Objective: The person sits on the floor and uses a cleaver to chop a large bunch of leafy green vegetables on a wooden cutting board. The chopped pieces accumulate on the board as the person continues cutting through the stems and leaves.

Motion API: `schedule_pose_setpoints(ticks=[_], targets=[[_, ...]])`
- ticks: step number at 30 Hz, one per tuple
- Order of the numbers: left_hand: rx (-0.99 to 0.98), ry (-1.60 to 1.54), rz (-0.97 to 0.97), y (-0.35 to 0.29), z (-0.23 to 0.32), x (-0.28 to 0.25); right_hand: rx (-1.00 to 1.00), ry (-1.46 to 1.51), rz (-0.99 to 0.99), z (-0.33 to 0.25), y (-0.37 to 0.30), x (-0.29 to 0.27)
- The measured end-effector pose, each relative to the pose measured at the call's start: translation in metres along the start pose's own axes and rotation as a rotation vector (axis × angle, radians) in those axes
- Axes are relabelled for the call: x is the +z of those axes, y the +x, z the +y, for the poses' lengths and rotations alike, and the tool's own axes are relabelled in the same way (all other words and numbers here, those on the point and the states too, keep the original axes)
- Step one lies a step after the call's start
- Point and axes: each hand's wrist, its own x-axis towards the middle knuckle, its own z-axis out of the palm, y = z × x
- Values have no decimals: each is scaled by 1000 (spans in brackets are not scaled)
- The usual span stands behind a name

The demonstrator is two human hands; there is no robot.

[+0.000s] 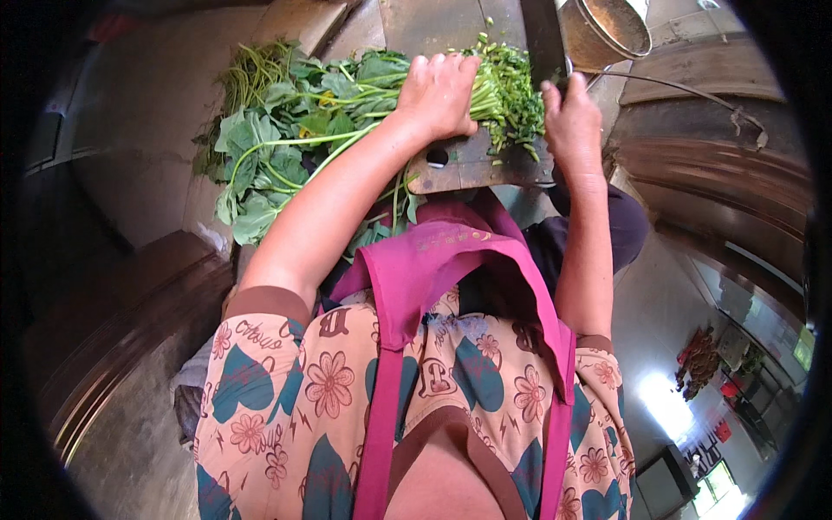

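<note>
My left hand [442, 91] presses down on a bunch of green stems [364, 95] lying across a worn wooden cutting board [472, 165] with a hole near its edge. My right hand [572, 126] grips the handle of a dark, broad knife [542, 39], whose blade stands just right of the cut ends. Chopped green pieces [511, 95] lie heaped on the board between the two hands. The leafy ends of the bunch [277, 147] spread off the board to the left.
A round metal pot [607, 30] stands beyond the knife at the top right, with a thin wire handle [685, 91] curving away from it. A concrete floor [147, 113] lies to the left. I wear a pink apron [433, 260] over a flowered shirt.
</note>
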Motion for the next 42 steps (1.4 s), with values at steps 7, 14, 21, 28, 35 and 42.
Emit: schedule_pose_setpoints(ticks=[7,14,21,28,35,42], targets=[[0,-15,11,1,0,-7,-110,-73,-62,2,16,26],[1,-38,-6,3,3,-9,-2,-42,-18,-6,-6,1],[2,-7,-4,1,0,-4,-61,67,-1,-2,-26,-19],[-4,-11,12,2,0,-7,33,55,-94,10,-50,10],[-3,3,17,3,1,-3,63,20,-139,-2,-57,12],[-6,7,9,1,3,-5,60,137,-55,-7,-60,-6]])
